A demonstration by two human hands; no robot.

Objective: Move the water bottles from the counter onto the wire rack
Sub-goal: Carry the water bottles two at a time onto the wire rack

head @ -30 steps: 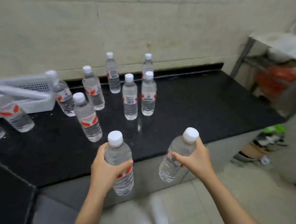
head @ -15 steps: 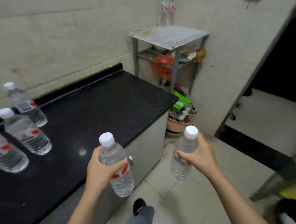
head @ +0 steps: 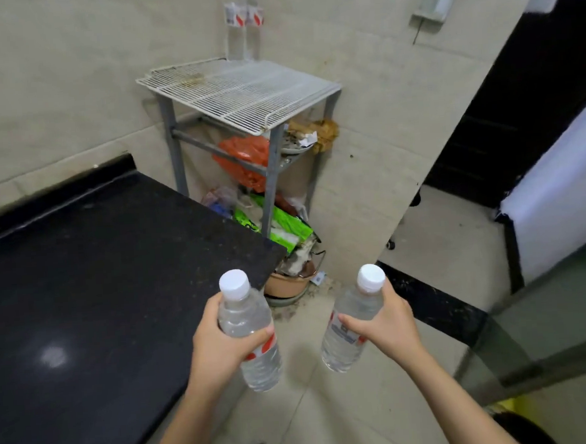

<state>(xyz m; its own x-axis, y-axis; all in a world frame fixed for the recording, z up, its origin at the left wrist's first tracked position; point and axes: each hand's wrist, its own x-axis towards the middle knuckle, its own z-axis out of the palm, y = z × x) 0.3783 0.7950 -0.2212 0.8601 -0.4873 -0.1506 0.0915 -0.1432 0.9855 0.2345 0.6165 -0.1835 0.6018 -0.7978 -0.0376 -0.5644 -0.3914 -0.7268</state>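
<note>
While the left hand [head: 220, 343] grips one water bottle [head: 250, 334] and the right hand [head: 387, 322] another bottle [head: 349, 324], both bottles hang over floor beside the counter [head: 83, 286]; two bottles [head: 243, 25] stand at the wire rack's [head: 242, 91] back edge.

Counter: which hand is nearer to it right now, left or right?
Left. The left hand, gripping the left bottle, is just off the counter's near corner; the right hand, gripping the right bottle, is farther out over the floor.
</note>
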